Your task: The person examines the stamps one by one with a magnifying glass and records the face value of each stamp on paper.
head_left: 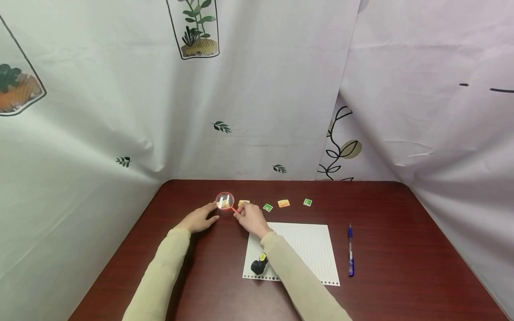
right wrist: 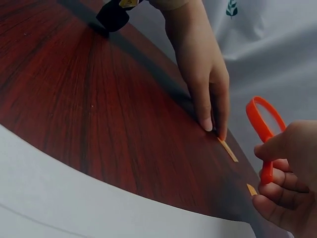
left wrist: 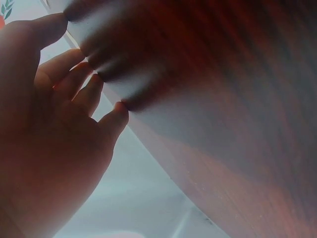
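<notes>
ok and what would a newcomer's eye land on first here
Probably the orange-red magnifying glass, which the right hand holds up near the left hand. Next would come the row of small orange and green cards towards the far edge of the dark red table, then the lined paper closer to the person, with a blue pen lying to its right.

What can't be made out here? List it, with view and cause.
Details on the green cards: too small, head view.
Part of the orange card behind the magnifying glass: lens glare, head view.
Part of the lined paper: covered by the right sleeve, head view.
Rest of the right hand: cut off by the right edge, right wrist view.
</notes>
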The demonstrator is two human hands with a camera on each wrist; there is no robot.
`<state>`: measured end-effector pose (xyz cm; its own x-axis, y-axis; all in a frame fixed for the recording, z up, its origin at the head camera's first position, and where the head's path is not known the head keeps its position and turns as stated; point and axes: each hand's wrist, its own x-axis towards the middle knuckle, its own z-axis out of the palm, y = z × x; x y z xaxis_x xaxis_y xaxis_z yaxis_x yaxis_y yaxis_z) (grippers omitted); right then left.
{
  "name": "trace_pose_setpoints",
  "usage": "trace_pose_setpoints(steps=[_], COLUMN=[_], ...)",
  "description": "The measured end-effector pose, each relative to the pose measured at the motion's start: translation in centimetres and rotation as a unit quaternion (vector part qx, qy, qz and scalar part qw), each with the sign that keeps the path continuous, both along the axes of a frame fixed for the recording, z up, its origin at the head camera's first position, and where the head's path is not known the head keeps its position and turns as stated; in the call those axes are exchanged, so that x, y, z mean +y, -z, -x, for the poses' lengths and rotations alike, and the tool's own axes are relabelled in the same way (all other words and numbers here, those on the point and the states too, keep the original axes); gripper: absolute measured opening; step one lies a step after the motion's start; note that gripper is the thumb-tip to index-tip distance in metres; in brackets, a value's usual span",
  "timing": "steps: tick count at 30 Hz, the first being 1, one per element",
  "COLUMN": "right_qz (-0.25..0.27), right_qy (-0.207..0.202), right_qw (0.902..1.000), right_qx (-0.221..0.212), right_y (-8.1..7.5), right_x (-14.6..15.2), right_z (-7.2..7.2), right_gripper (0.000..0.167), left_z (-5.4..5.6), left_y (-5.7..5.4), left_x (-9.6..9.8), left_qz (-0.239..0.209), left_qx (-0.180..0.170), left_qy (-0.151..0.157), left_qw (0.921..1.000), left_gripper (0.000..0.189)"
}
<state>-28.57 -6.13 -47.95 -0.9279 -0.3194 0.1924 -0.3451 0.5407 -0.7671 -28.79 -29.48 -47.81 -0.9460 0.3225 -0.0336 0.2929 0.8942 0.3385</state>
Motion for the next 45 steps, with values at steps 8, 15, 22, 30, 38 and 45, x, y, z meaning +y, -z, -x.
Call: trace_pose_setpoints(steps=[8, 15, 22, 30, 38, 45], right_qz=[0.006, 0.024, 0.028, 0.030, 0.020, -0.005], right_qy=[0.006, 0.021, 0.049, 0.098, 0.141, 0.191], right_qw=[0.9997, 0.9994, 0.9979, 0.9931, 0.9871, 0.9754], right_qx=[0.022, 0.016, 0.033, 0.058, 0.073, 0.110], right_y=[-0.6, -1.7, -2.8, -3.1, -3.7, -4.6], right_x=[1.5, 4.2, 7.8, 13.1, 19.5, 25.1], right_z=[0.3, 0.2, 0.3, 0.3, -0.2, -1.0], right_gripper=[0.011, 0.012, 0.012, 0.012, 0.017, 0.019], left_z=[-0.2, -0.6, -0.9, -0.9, -1.2, -1.1], left_y=[-0.3, -0.2, -0.1, 0.0, 0.4, -0.1], left_x=[0.0, -0.1, 0.0, 0.2, 0.0, 0.3], left_qz=[0.000, 0.000, -0.001, -0.005, -0.013, -0.011], left_qx=[0.001, -0.005, -0.008, -0.006, -0.009, -0.009], left_qy=[0.000, -0.001, -0.001, 0.007, -0.001, 0.001], left_qw=[1.0000, 1.0000, 1.0000, 0.9999, 0.9999, 0.9999], left_gripper=[0.055, 0.055, 0.056, 0.057, 0.056, 0.057])
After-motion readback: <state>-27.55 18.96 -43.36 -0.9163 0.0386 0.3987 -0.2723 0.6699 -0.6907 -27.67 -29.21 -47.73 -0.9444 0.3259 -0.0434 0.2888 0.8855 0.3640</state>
